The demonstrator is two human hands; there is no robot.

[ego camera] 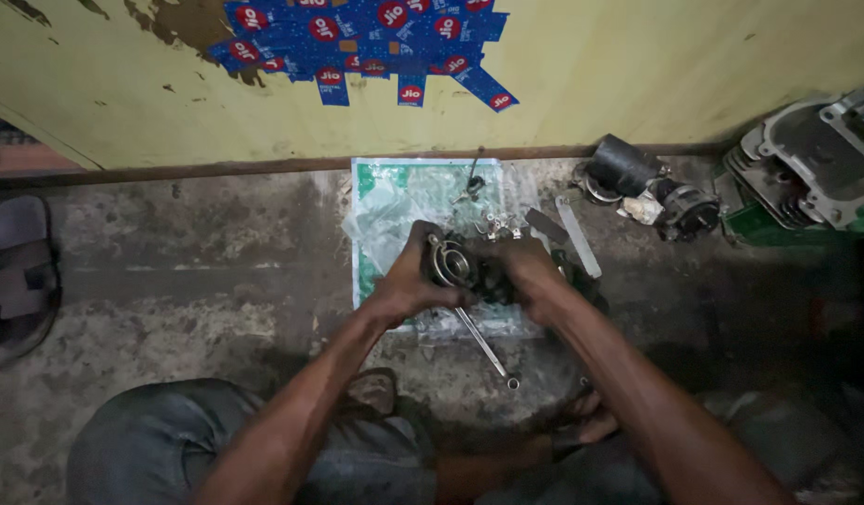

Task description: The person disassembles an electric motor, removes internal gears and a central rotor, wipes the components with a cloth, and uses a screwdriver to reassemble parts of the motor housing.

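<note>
Grey-trousered knees (170,440) sit nearest — above them, the left hand (406,281) and right hand (530,276) each close their grip on a round metal engine part (453,264), held over a plastic sheet (394,201) on the floor; a spanner (486,346) lies beneath.

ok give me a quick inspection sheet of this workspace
surface: stained concrete floor, with a green-and-white sheet laid on it
job's things: round metal engine part, held over the sheet
clutter: spanner below the hands; small metal bits on the sheet; black cylinder part; engine cylinder head at far right
grippers: left hand and right hand both grip the part
cables: nothing seen
surroundings: yellow wall with blue stickers; sandal at left
</note>
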